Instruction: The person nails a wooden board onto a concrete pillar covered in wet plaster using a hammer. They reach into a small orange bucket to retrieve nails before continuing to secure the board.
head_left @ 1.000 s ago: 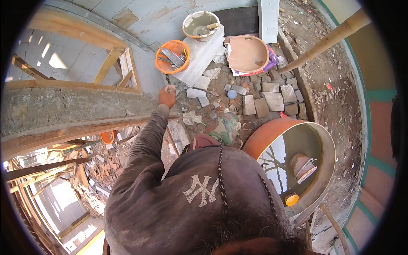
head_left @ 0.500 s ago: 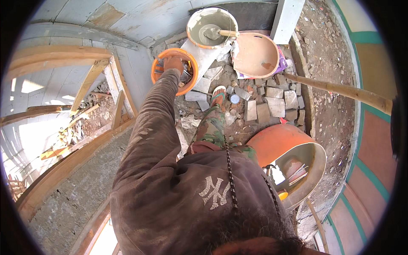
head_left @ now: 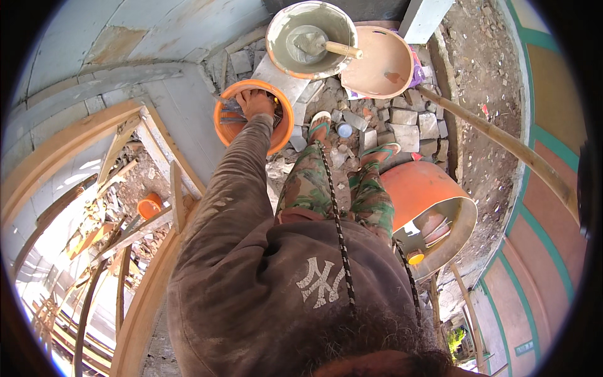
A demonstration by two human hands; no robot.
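Note:
My left arm stretches forward, and my left hand (head_left: 255, 104) is down inside an orange bucket (head_left: 284, 139). Its fingers look curled among the contents; what they close on is hidden beneath them. Grey flat metal pieces (head_left: 231, 112) stick up beside the hand, next to other small items too crowded to name. My right hand is out of sight. Just beyond the orange bucket stands a larger bucket (head_left: 274, 45) with grey mortar inside and a wooden-handled trowel (head_left: 342, 49) resting across it.
A pinkish basin (head_left: 370, 63) sits right of the mortar bucket, near a long wooden pole (head_left: 496, 129). Broken bricks and tile pieces (head_left: 404, 136) cover the ground around my sandalled feet. An orange drum (head_left: 418, 188) lies close by on the right. Wooden framing (head_left: 164, 154) stands left.
The view has shifted, bringing my second foot and a small orange bucket beyond the wooden frame into sight. My left hand stays in the bucket, its fingers now more curled.

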